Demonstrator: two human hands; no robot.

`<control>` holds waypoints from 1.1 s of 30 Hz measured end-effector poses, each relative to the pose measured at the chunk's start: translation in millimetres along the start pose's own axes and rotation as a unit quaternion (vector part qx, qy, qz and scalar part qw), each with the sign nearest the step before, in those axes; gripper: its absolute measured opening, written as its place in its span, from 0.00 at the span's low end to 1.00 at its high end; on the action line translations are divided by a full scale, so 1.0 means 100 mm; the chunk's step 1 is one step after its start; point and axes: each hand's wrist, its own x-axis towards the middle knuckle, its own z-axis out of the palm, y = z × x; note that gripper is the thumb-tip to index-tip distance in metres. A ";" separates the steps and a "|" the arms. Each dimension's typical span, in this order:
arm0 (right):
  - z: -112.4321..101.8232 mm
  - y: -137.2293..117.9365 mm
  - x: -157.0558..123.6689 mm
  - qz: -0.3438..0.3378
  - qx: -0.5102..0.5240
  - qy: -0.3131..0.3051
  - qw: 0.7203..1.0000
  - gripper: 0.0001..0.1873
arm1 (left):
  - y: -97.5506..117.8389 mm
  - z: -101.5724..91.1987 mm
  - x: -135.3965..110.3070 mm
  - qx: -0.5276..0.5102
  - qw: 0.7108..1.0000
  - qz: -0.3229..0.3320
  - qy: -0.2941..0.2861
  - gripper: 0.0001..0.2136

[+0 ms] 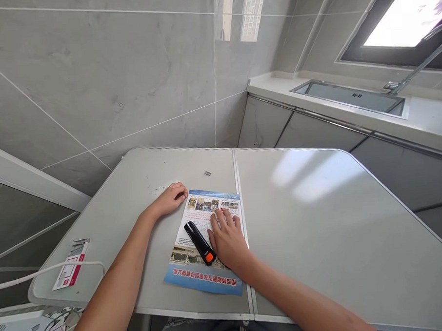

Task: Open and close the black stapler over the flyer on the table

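On the pale desk (312,239), beside its seam, a printed leaflet (203,222) is laid flat, its large lettering turned upside down. Its right part is covered by the right hand (228,238): that forearm is brought in slantwise from the lower right, the palm is turned down, and the fingers are spread and slightly bent, their tips rested near the row of small photographs. Nothing is seen to be clasped in this grip, which is relaxed and unclenched. By the thumb, a black stapler-like tool (199,243) is laid aslant on the leaflet, its orange end pointed towards the wrist; whether it is touched by the hand cannot be told. From the lower left the other arm is stretched farther forward, and the left hand (170,198) is rested at the leaflet's upper left corner, its fingers curled inward; whether anything is pinched in that grip cannot be made out. Beyond the leaflet a short metal strip (207,173) is seen, and tiny bits (158,190) are scattered by the left hand. Near the desk's left end, a red-and-white packet (66,275) is crossed by a white cable (79,263).
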 end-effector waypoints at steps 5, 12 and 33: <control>-0.03 0.02 0.01 0.004 0.030 0.003 1.000 0.21 | 0.18 0.29 0.13 0.066 0.993 -0.019 0.100 0.09; -0.14 0.71 0.18 0.096 0.221 0.087 0.967 0.12 | 0.31 0.61 0.19 0.143 0.985 0.001 0.096 0.09; -0.09 1.40 0.39 0.144 0.223 0.085 0.961 0.13 | 0.41 0.66 0.24 0.125 0.988 -0.048 0.078 0.08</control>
